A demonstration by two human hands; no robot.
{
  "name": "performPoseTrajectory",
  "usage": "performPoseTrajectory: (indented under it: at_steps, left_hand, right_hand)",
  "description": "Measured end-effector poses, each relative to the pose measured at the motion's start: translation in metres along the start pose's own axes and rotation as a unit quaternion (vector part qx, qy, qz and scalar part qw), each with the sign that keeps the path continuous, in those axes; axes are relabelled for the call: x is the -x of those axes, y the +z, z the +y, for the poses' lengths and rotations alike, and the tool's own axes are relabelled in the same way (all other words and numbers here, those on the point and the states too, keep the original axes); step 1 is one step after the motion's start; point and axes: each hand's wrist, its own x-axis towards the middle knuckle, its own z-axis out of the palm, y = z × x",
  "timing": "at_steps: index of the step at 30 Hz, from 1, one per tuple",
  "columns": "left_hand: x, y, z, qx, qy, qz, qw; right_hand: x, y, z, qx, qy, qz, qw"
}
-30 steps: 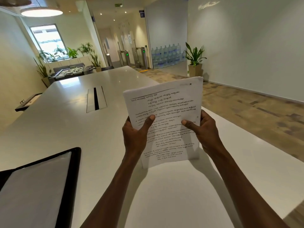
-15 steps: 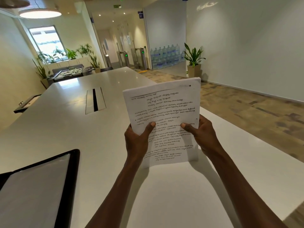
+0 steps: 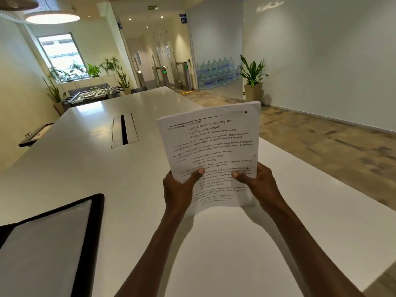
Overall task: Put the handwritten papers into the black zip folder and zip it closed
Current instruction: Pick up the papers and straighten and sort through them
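lifted a little higher than a second ago, the handwritten papers (image 3: 211, 155) stand nearly upright above the white table (image 3: 85, 168), their top edge tipped away from me. my left hand (image 3: 179, 191) pinches the stack near its lower left, thumb on the written face; my right hand (image 3: 260, 187) pinches the lower right the same way, so both hands are clamped on the sheets. the stack looks squared, several sheets thick at the top edge.

the black zip folder (image 3: 94, 228) lies open on the table well off to my lower left, a pale inner panel showing inside its dark rim. from where i sit, the coming move turns on that offset: the folder lies left of and nearer than the grip, the left hand is the closer one, and the papers' long axis, now roughly vertical, will need laying flat to match the folder's panel. the zip itself i cannot make out.
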Motion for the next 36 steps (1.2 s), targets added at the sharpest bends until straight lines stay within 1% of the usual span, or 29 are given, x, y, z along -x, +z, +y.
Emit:
performPoseTrajectory:
  at_steps: [4, 7, 10, 11, 13, 16, 19, 21, 23, 26, 28, 29, 30, 32, 33, 34, 36]
  left_hand:
    - [-0.007, -0.004, 0.001, -0.003, 0.002, -0.002, 1.000]
    - [-0.013, -0.007, 0.004, 0.056, -0.012, 0.044, 0.997]
    - [-0.020, -0.007, 0.010, 0.126, -0.033, 0.084, 0.988]
    - [-0.021, -0.006, 0.012, 0.149, -0.042, 0.088, 0.984]
    - [-0.022, -0.004, 0.018, 0.198, -0.060, 0.091, 0.974]
    - [-0.020, 0.005, 0.027, 0.268, -0.080, 0.105, 0.954]
    - [-0.017, 0.015, 0.031, 0.300, -0.115, 0.105, 0.941]
    - [-0.012, 0.020, 0.032, 0.310, -0.141, 0.092, 0.936]
    - [-0.011, 0.017, 0.033, 0.306, -0.157, 0.103, 0.933]
    - [-0.020, -0.013, 0.034, 0.310, -0.124, 0.145, 0.931]
    - [-0.035, -0.044, 0.034, 0.261, -0.099, 0.187, 0.942]
    - [-0.042, -0.060, 0.033, 0.208, -0.088, 0.197, 0.954]
    - [-0.048, -0.072, 0.032, 0.143, -0.078, 0.187, 0.969]
    - [-0.054, -0.083, 0.031, 0.025, -0.071, 0.103, 0.992]
    - [-0.054, -0.082, 0.030, -0.025, -0.067, 0.055, 0.996]
    - [-0.052, -0.079, 0.028, -0.068, -0.055, 0.019, 0.996]
    - [-0.047, -0.072, 0.024, -0.116, -0.013, -0.017, 0.993]
  right_hand:
    - [-0.001, -0.005, 0.004, 0.027, 0.021, -0.001, 0.999]
    - [0.000, -0.009, 0.010, 0.055, 0.055, 0.018, 0.997]
    - [-0.001, -0.010, 0.012, 0.059, 0.059, 0.052, 0.995]
    - [-0.001, -0.009, 0.011, 0.033, 0.059, 0.063, 0.996]
    - [-0.002, -0.004, 0.008, -0.073, 0.064, 0.071, 0.993]
    - [-0.001, 0.013, 0.000, -0.245, 0.075, 0.063, 0.965]
    - [0.003, 0.035, -0.009, -0.315, 0.059, 0.036, 0.947]
    - [0.004, 0.045, -0.015, -0.318, 0.033, 0.042, 0.947]
    - [0.003, 0.044, -0.021, -0.290, 0.024, 0.078, 0.954]
    - [0.000, 0.025, -0.024, -0.216, 0.039, 0.111, 0.969]
    - [-0.003, 0.005, -0.022, -0.160, 0.042, 0.107, 0.980]
    - [-0.004, -0.004, -0.022, -0.140, 0.039, 0.102, 0.984]
    - [-0.006, -0.011, -0.021, -0.125, 0.037, 0.096, 0.987]
    - [-0.009, -0.022, -0.020, -0.099, 0.032, 0.078, 0.992]
    - [-0.010, -0.024, -0.020, -0.084, 0.033, 0.063, 0.994]
    - [-0.011, -0.025, -0.020, -0.064, 0.034, 0.046, 0.996]
    - [-0.014, -0.024, -0.019, -0.027, 0.032, 0.021, 0.999]
